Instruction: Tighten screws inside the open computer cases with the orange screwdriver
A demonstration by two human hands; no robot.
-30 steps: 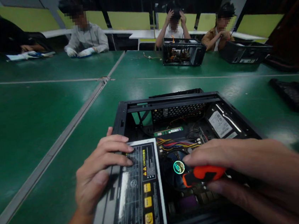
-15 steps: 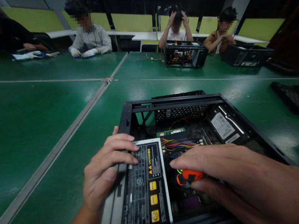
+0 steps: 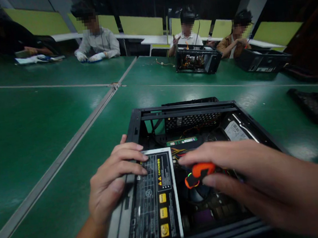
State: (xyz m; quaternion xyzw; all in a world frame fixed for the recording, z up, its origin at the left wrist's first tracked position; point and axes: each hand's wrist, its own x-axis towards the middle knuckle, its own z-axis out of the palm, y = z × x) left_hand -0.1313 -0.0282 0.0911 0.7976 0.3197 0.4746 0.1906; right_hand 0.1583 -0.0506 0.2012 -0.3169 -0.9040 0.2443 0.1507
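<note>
An open computer case (image 3: 186, 110) lies on its side in front of me. My left hand (image 3: 111, 177) rests on the case edge and on the labelled power supply (image 3: 155, 195), fingers stretched across its near corner. In my right hand (image 3: 232, 168), between thumb and fingers, is a screwdriver (image 3: 200, 171) with an orange and black handle; its shaft is hidden from me. Below the handle sits a dark round fan (image 3: 197, 194). A green memory stick (image 3: 181, 141) and coloured cables (image 3: 176, 153) show further back inside. A labelled metal drive (image 3: 235, 130) is partly covered by my right hand.
Across the green table (image 3: 48, 119), several people sit. Two more computer cases stand there, one open (image 3: 198, 59) and one dark (image 3: 263, 58). A black panel (image 3: 313, 106) lies at right. Gloves or cloths (image 3: 39, 59) lie far left. Grey seams cross the tabletop.
My right hand and the screwdriver have risen slightly, and the handle is tilted differently. The left hand stays put. A person across the table has lowered their hands from their head.
</note>
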